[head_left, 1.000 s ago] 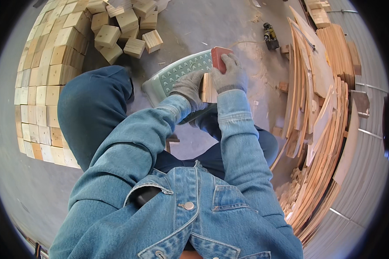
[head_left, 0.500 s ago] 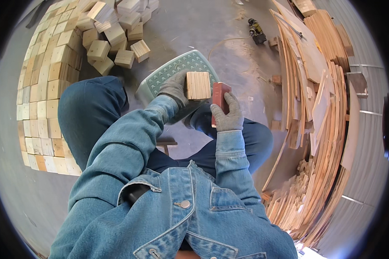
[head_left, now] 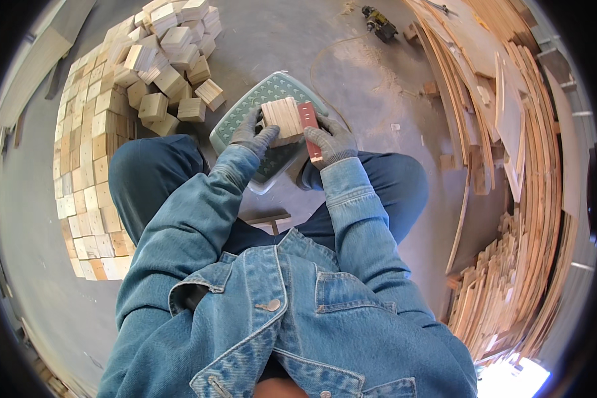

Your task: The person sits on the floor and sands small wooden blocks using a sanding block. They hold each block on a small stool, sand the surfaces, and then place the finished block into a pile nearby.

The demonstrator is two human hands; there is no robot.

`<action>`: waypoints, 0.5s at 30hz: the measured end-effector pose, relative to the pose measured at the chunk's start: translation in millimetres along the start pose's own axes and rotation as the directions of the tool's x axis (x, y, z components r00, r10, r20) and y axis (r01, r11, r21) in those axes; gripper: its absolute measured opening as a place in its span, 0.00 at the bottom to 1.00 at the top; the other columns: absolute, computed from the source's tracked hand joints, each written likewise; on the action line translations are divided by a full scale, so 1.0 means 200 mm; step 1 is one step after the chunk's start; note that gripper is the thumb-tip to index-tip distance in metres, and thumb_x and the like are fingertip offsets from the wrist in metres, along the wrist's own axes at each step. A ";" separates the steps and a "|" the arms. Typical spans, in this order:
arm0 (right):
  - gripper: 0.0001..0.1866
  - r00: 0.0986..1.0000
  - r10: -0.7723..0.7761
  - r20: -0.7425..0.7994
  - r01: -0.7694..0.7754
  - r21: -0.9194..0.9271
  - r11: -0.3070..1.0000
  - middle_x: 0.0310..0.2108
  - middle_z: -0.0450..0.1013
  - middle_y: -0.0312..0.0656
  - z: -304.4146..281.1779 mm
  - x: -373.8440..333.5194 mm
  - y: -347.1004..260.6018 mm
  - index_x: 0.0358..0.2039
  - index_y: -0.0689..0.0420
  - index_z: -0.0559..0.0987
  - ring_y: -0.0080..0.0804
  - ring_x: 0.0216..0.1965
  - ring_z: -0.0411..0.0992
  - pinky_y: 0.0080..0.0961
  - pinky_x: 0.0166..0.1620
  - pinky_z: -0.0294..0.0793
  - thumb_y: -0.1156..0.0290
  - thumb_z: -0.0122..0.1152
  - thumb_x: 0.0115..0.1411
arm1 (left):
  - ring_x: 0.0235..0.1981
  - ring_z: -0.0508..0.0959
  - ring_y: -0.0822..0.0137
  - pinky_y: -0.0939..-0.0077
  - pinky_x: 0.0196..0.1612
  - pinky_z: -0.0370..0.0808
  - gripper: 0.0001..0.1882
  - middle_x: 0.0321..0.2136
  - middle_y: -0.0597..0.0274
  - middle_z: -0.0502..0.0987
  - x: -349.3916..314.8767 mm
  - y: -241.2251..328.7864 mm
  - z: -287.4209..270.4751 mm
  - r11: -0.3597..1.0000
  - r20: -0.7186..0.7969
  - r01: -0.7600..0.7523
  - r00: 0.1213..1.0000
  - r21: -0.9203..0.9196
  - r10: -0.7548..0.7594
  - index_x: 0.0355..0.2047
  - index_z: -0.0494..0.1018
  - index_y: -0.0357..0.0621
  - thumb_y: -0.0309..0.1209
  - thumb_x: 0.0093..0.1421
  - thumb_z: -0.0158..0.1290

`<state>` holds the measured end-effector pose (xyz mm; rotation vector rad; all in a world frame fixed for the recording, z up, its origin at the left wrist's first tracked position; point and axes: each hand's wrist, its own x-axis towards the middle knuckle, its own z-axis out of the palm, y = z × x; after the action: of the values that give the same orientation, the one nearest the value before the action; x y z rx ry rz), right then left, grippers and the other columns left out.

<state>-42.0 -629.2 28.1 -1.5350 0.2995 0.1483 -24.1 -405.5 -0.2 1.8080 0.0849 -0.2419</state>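
Note:
My left hand (head_left: 253, 134), in a grey glove, is closed on the left side of a squarish pale wooden block (head_left: 282, 118). Lines run across the block's upper face. In my gloved right hand (head_left: 334, 141) is a reddish-brown sanding block (head_left: 308, 119) with a row of small pale marks on its narrow face. It lies against the right side of the wooden block. Both are held over a green plastic stool (head_left: 278, 83) with a patterned top, between my knees. My right fingertips are partly hidden behind the sanding block.
Stacked wooden blocks (head_left: 89, 159) form a wide bank at my left, with a loose heap (head_left: 172, 79) at its far end. A power drill (head_left: 379, 24) lies on the floor far right. Long boards (head_left: 544, 199) and offcuts line the right side.
The sanding block has come from apart to against the wooden block's right side. My hands have moved closer together. The whole view has shifted, with the left-hand stack now farther right.

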 end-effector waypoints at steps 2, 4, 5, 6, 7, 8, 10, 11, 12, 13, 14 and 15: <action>0.32 0.999 -0.014 0.044 0.016 -0.049 0.999 0.58 0.79 0.52 -0.02 0.03 0.05 0.64 0.68 0.76 0.36 0.54 0.79 0.29 0.60 0.78 0.72 0.74 0.62 | 0.63 0.77 0.53 0.65 0.67 0.71 0.36 0.62 0.46 0.77 0.03 -0.04 0.01 1.000 -0.011 -0.027 1.000 0.002 0.027 0.70 0.66 0.43 0.37 0.65 0.65; 0.32 0.998 -0.031 0.058 0.032 -0.014 0.999 0.57 0.80 0.53 -0.04 0.05 0.10 0.63 0.67 0.78 0.37 0.55 0.80 0.30 0.60 0.78 0.68 0.76 0.60 | 0.61 0.77 0.58 0.66 0.66 0.72 0.34 0.61 0.51 0.78 0.02 -0.04 0.03 0.997 -0.002 -0.023 1.000 -0.068 0.023 0.69 0.67 0.42 0.33 0.65 0.65; 0.32 0.996 -0.033 0.078 0.038 -0.060 0.997 0.56 0.81 0.52 -0.03 0.04 0.08 0.63 0.65 0.79 0.37 0.54 0.80 0.30 0.59 0.79 0.67 0.76 0.60 | 0.61 0.78 0.59 0.67 0.65 0.73 0.34 0.61 0.52 0.78 0.02 -0.04 0.02 0.992 -0.007 -0.022 1.000 -0.124 0.021 0.69 0.67 0.42 0.32 0.65 0.65; 0.32 0.996 -0.037 0.087 0.042 -0.056 0.998 0.56 0.81 0.52 -0.02 0.03 0.06 0.63 0.65 0.79 0.37 0.54 0.80 0.30 0.59 0.79 0.66 0.76 0.60 | 0.61 0.78 0.60 0.67 0.65 0.73 0.33 0.60 0.53 0.78 0.01 -0.04 0.02 0.983 -0.013 -0.021 1.000 -0.180 0.019 0.69 0.67 0.42 0.30 0.65 0.65; 0.33 0.994 -0.042 0.096 0.047 -0.052 0.998 0.56 0.81 0.52 0.00 0.02 0.04 0.63 0.66 0.79 0.37 0.54 0.80 0.30 0.59 0.79 0.66 0.77 0.60 | 0.60 0.78 0.64 0.70 0.63 0.74 0.32 0.59 0.56 0.79 0.00 -0.04 0.03 0.962 -0.042 -0.020 0.999 -0.271 0.009 0.69 0.68 0.41 0.27 0.65 0.64; 0.33 0.994 -0.045 0.103 0.050 -0.051 0.997 0.56 0.81 0.53 0.00 0.00 0.01 0.63 0.66 0.79 0.37 0.54 0.80 0.30 0.59 0.79 0.66 0.77 0.60 | 0.59 0.78 0.64 0.71 0.63 0.74 0.32 0.59 0.56 0.79 -0.01 -0.01 0.02 0.962 -0.055 -0.039 0.998 -0.271 0.024 0.69 0.68 0.41 0.27 0.66 0.64; 0.33 0.995 -0.060 0.081 0.065 -0.051 0.997 0.55 0.81 0.53 0.02 -0.02 -0.04 0.62 0.66 0.79 0.37 0.54 0.80 0.31 0.59 0.79 0.65 0.78 0.59 | 0.59 0.78 0.64 0.73 0.62 0.74 0.32 0.59 0.56 0.79 -0.03 0.05 0.01 0.959 -0.084 -0.075 0.995 -0.273 0.054 0.69 0.68 0.41 0.26 0.66 0.63; 0.33 0.995 -0.070 0.077 0.074 -0.045 0.996 0.56 0.81 0.53 0.04 -0.03 -0.06 0.61 0.66 0.79 0.38 0.55 0.80 0.31 0.59 0.79 0.64 0.78 0.58 | 0.59 0.79 0.65 0.73 0.61 0.76 0.33 0.59 0.56 0.79 0.02 0.00 -0.02 0.921 -0.079 -0.156 0.988 -0.358 0.136 0.69 0.68 0.41 0.24 0.64 0.64; 0.34 0.994 -0.078 0.072 0.081 -0.040 0.996 0.56 0.81 0.54 0.04 -0.03 -0.07 0.61 0.66 0.80 0.39 0.55 0.81 0.32 0.60 0.79 0.63 0.79 0.57 | 0.59 0.79 0.65 0.73 0.61 0.76 0.33 0.59 0.56 0.79 0.02 -0.03 -0.04 0.914 -0.115 -0.161 0.985 -0.373 0.126 0.68 0.68 0.41 0.23 0.64 0.64; 0.34 0.995 -0.074 0.069 0.084 -0.145 0.986 0.55 0.81 0.53 0.05 -0.01 -0.05 0.62 0.66 0.79 0.38 0.54 0.81 0.31 0.59 0.79 0.64 0.78 0.58 | 0.59 0.79 0.65 0.72 0.61 0.77 0.33 0.59 0.56 0.79 0.03 -0.06 -0.05 0.907 -0.151 -0.167 0.982 -0.388 0.116 0.68 0.68 0.41 0.23 0.63 0.65; 0.34 0.995 -0.073 0.065 0.087 -0.251 0.964 0.55 0.81 0.53 0.05 0.00 -0.04 0.63 0.65 0.78 0.37 0.54 0.81 0.29 0.58 0.80 0.66 0.77 0.59 | 0.59 0.79 0.65 0.72 0.61 0.77 0.33 0.59 0.56 0.79 0.03 -0.06 -0.05 0.898 -0.187 -0.175 0.977 -0.404 0.106 0.68 0.68 0.41 0.22 0.63 0.65; 0.34 0.996 -0.072 0.059 0.088 -0.353 0.931 0.55 0.81 0.53 0.05 0.02 -0.02 0.65 0.65 0.77 0.36 0.53 0.80 0.28 0.57 0.80 0.68 0.77 0.60 | 0.58 0.80 0.64 0.70 0.62 0.78 0.35 0.59 0.56 0.79 0.02 -0.06 -0.05 0.899 -0.177 -0.143 0.981 -0.415 0.075 0.67 0.68 0.41 0.21 0.60 0.66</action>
<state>-36.9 -619.6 31.6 -1.8983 0.1783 0.1798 -21.2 -393.8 -9.8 1.3850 0.1359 0.0042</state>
